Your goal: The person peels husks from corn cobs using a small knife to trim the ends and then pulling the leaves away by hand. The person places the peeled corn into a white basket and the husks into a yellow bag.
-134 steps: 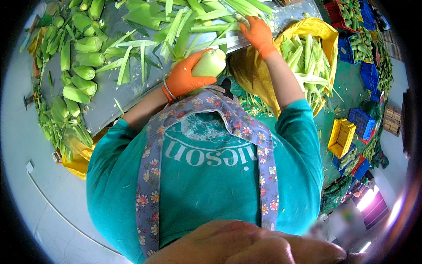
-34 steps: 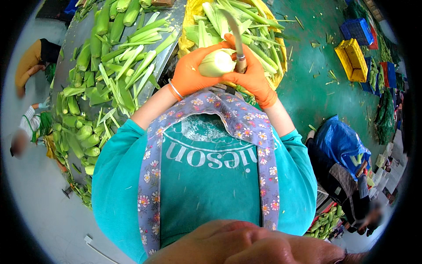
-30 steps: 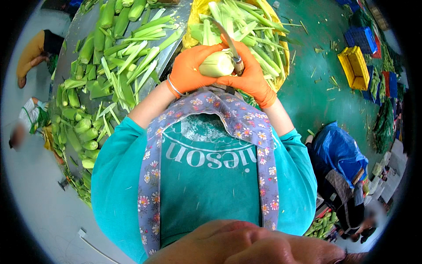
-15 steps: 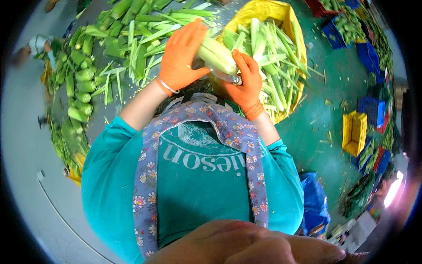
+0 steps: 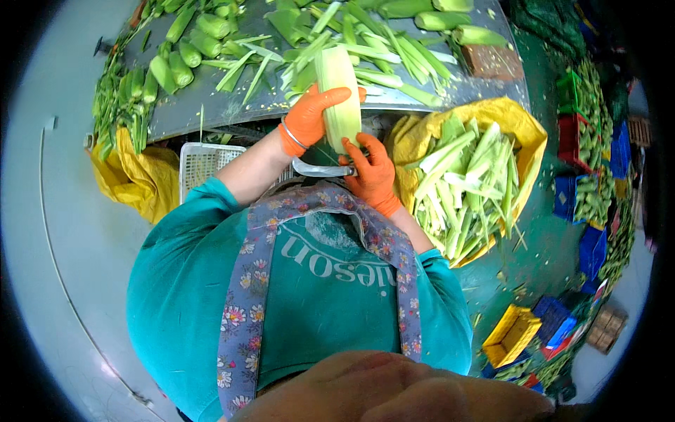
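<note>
An ear of corn (image 5: 339, 98) in pale green husk stands nearly upright in front of me. My left hand (image 5: 314, 121), in an orange glove, is closed around its left side, thumb across the front. Below its lower end, my right hand (image 5: 373, 174), also gloved in orange, grips a small curved knife (image 5: 320, 169) whose blade points left. The thumb and forefinger of that hand touch the bottom of the ear. Beyond my hands, loose husk leaves (image 5: 401, 60) lie strewn on the grey table (image 5: 242, 112).
A yellow sack (image 5: 538, 137) full of stripped husks stands open at my right. Unhusked ears (image 5: 204, 43) cover the table's far left. A white basket (image 5: 199, 165) sits below its edge, near another yellow sack (image 5: 133, 179). A brown block (image 5: 492, 62) rests at the table's right corner; crates (image 5: 512, 336) line the right.
The view has shifted, bringing the table edge and white basket into sight. The ear has turned from slanted to nearly upright, and my left hand has wrapped around it from an outstretched pose.
</note>
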Tool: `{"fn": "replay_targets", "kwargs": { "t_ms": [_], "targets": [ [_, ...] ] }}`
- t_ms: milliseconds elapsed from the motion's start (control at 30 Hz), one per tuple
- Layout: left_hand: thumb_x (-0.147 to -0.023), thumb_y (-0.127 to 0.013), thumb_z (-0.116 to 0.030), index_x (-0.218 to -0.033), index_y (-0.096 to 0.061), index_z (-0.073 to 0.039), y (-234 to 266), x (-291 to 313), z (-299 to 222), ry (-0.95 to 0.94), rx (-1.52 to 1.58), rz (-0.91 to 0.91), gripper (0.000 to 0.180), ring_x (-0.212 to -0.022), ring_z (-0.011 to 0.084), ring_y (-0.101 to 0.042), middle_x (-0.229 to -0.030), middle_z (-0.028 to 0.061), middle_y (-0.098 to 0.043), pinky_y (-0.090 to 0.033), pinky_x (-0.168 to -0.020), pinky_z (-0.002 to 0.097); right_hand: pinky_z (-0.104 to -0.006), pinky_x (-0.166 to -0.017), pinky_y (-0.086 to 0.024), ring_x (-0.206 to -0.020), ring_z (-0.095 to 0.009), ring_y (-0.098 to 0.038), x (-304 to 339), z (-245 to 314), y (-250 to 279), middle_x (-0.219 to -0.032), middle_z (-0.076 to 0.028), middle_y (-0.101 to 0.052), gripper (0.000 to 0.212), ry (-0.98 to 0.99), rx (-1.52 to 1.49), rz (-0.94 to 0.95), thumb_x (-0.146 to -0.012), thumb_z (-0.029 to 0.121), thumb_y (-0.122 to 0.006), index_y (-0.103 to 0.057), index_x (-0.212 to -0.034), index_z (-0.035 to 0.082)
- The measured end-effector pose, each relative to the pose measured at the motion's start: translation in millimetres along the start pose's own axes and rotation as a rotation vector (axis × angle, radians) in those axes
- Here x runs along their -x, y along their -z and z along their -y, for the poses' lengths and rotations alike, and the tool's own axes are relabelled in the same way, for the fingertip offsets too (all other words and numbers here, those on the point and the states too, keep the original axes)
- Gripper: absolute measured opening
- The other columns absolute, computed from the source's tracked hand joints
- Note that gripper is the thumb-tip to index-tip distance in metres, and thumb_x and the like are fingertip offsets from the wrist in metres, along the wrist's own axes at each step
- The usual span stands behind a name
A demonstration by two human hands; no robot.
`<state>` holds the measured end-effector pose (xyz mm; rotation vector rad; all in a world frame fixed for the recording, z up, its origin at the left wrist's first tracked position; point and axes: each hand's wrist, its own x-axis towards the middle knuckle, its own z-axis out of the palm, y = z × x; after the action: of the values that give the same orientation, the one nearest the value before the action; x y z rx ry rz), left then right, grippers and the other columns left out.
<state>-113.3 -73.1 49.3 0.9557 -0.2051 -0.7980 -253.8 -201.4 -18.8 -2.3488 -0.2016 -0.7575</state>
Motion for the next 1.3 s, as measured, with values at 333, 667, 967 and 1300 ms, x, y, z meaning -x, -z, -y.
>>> {"fn": "replay_targets", "kwargs": {
  "t_ms": [333, 667, 967, 1300],
  "targets": [
    [-0.072, -0.082, -0.016, -0.129, -0.053, -0.003, 65, 41, -46, -0.382, -0.696, -0.194, 0.065, -0.1, 0.0137, -0.06, -0.114, 0.0056, -0.063, -0.049, -0.09, 0.0316, -0.0343, -0.094, -0.046, -0.1, -0.019, -0.061, -67, 12, -6, -0.118, -0.01, -0.062, 0.048, -0.362, -0.734, 0.13, -0.084, 0.002, -0.066, -0.055, -0.131, 0.004],
    [-0.067, -0.081, -0.015, -0.131, -0.052, -0.005, 155, 114, -46, -0.573, -0.828, -0.351, 0.071, -0.103, 0.0258, -0.063, -0.114, 0.0104, -0.063, -0.05, -0.088, 0.0374, -0.0351, -0.107, -0.037, -0.124, -0.021, -0.049, -127, 114, -104, -0.13, -0.012, -0.054, 0.07, -0.418, -0.809, 0.39, -0.079, 0.011, -0.079, -0.045, -0.138, -0.003],
    [-0.07, -0.074, -0.032, -0.125, -0.06, -0.013, 266, 241, 22, -0.303, -1.619, -0.545, 0.06, -0.092, 0.0301, -0.063, -0.101, 0.0082, -0.066, -0.047, -0.082, 0.0437, -0.0213, -0.057, -0.044, -0.069, -0.008, -0.057, -92, 160, -220, -0.088, 0.0, -0.066, 0.035, -1.009, -0.735, 1.084, -0.082, 0.017, -0.074, -0.062, -0.114, 0.007],
    [-0.07, -0.076, -0.031, -0.116, -0.06, -0.009, 326, 372, 68, 0.056, -1.084, -0.69, 0.054, -0.099, 0.0369, -0.063, -0.103, 0.0187, -0.066, -0.051, -0.084, 0.0443, -0.027, -0.066, -0.05, -0.079, -0.015, -0.062, -31, 242, -336, -0.098, -0.007, -0.067, 0.044, -0.965, -0.585, 1.491, -0.082, 0.02, -0.072, -0.059, -0.121, 0.004]
  ]
}}
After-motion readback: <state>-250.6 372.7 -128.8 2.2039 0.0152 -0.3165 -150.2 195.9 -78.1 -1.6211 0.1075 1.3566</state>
